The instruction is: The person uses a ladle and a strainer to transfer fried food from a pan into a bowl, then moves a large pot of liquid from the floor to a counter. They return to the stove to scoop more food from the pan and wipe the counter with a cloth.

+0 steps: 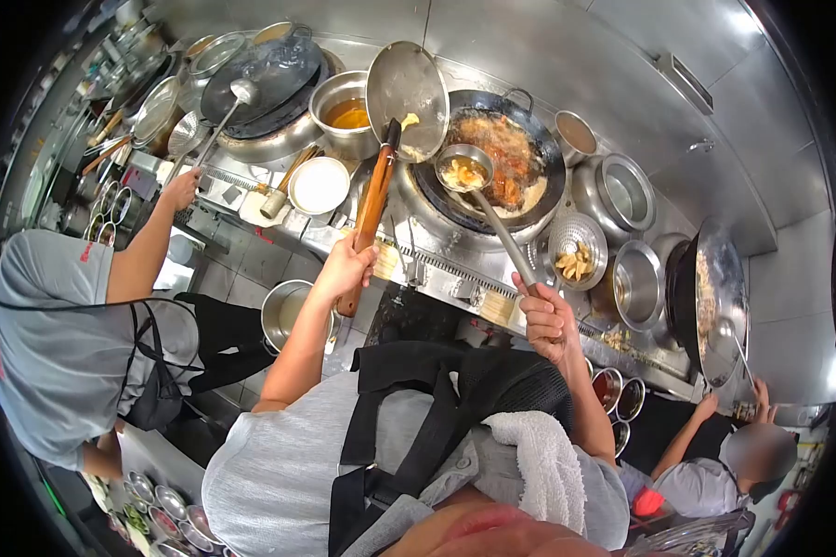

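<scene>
My left hand (348,267) is closed around the long wooden handle of a large round strainer (407,84). The strainer is tilted up between a metal pot (342,130) of amber liquid and a wok (553,186), with a pale piece of food (409,122) against it. My right hand (546,317) grips the handle of a ladle (506,243). Its bowl, holding liquid and pale chunks (463,172), hangs over the wok's near left side. Reddish-brown food (511,167) bubbles in foamy liquid inside the wok.
A perforated skimmer (564,232) with yellowish pieces rests right of the wok, beside metal pots (637,288). A white bowl (320,186) stands at left. One co-worker (93,325) holds a ladle near another wok (267,84); another person (706,473) works at the right wok (721,297).
</scene>
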Available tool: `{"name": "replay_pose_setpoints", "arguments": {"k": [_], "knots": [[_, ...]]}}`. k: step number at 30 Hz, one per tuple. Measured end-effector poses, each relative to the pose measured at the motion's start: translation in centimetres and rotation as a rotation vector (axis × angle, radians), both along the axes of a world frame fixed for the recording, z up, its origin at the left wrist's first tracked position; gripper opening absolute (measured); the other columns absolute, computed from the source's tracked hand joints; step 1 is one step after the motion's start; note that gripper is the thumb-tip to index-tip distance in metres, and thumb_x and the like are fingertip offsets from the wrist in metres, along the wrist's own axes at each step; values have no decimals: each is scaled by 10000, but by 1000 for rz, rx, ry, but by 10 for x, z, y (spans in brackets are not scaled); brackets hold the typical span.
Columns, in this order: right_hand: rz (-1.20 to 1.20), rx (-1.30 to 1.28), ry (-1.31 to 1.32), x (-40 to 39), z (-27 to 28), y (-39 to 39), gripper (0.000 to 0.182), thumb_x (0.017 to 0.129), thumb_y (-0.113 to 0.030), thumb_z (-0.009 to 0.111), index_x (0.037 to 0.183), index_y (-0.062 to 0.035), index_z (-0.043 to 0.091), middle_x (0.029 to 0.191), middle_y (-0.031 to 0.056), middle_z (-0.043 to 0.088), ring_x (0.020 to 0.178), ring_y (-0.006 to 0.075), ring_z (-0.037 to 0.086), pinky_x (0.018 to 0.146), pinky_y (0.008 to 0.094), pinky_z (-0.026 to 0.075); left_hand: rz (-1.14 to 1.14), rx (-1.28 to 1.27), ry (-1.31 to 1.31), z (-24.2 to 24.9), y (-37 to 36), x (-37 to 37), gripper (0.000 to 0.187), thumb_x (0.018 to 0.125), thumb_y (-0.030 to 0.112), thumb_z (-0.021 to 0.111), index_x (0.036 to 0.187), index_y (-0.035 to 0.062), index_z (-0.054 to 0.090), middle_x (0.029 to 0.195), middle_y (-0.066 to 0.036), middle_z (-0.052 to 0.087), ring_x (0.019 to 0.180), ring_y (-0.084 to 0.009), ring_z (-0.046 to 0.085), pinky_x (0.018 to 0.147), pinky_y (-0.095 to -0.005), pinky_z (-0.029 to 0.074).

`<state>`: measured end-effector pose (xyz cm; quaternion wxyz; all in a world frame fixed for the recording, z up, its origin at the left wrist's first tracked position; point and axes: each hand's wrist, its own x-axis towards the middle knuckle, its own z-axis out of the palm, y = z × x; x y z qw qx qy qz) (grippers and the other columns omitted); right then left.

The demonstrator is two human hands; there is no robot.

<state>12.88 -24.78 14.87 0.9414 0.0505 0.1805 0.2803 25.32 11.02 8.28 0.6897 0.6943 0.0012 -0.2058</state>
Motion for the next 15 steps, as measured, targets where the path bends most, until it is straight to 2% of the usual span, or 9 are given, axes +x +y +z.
{"name": "replay_pose_setpoints", "arguments": {"k": [3,5,6,7,8,10,11,13,15], "knots": [[17,-96,-57,10,9,-3,424,1029,-201,403,1410,-15,389,686,10,401,431,67,393,334,213,346,9,5,20,-16,-8,-5,189,938,116,592,1033,2,474,715,-20,519,532,-91,496,453,-265,447],[64,-460,-115,17,16,-5,402,1022,-208,435,1390,-47,422,664,-15,379,412,53,368,315,209,324,-41,-45,20,-10,-16,-11,232,933,118,595,1107,12,484,731,-24,509,532,-90,474,458,-266,437],[113,-571,-180,23,10,-11,326,995,-194,489,1299,-77,486,664,-22,409,426,40,377,325,205,306,-63,-184,104,-9,-18,-14,286,931,132,602,1167,22,483,737,-19,500,534,-85,459,465,-259,429],[92,-567,-179,28,8,-12,326,995,-194,489,1299,-77,486,664,-22,409,426,40,377,325,205,306,-87,-321,194,-9,-20,-16,343,930,145,609,1227,32,482,743,-15,491,537,-81,444,472,-252,421],[142,-988,-276,33,7,-12,310,976,-174,512,1267,-67,495,675,-13,435,430,48,392,333,219,308,-116,-378,251,-12,-22,-17,335,936,128,594,1239,70,464,768,-20,493,536,-78,428,474,-243,412],[204,-1737,-520,36,-11,-19,321,927,-118,556,1234,-44,498,695,11,492,433,73,427,359,259,326,-151,-421,287,-15,-28,-20,337,937,130,589,1244,69,463,766,-19,492,537,-78,429,476,-244,411],[189,-1734,-510,31,-24,-24,321,927,-118,556,1234,-44,498,695,11,492,433,73,427,359,259,326,-168,-472,318,-16,-32,-22,339,939,132,583,1249,68,461,764,-17,491,538,-77,429,479,-245,410],[-109,-1991,-592,20,-31,-30,444,932,-114,561,1356,-39,449,615,-17,471,390,54,391,333,242,321,-192,-442,315,-9,-39,-26,370,935,131,588,1276,64,460,759,-16,489,541,-77,431,482,-249,411],[-107,-1907,-546,6,-28,-44,463,932,-107,558,1374,-48,432,632,-12,472,396,57,397,336,246,328,-203,-356,266,-8,-46,-29,402,932,144,602,1298,55,461,755,-15,490,537,-78,432,478,-248,411]]}}
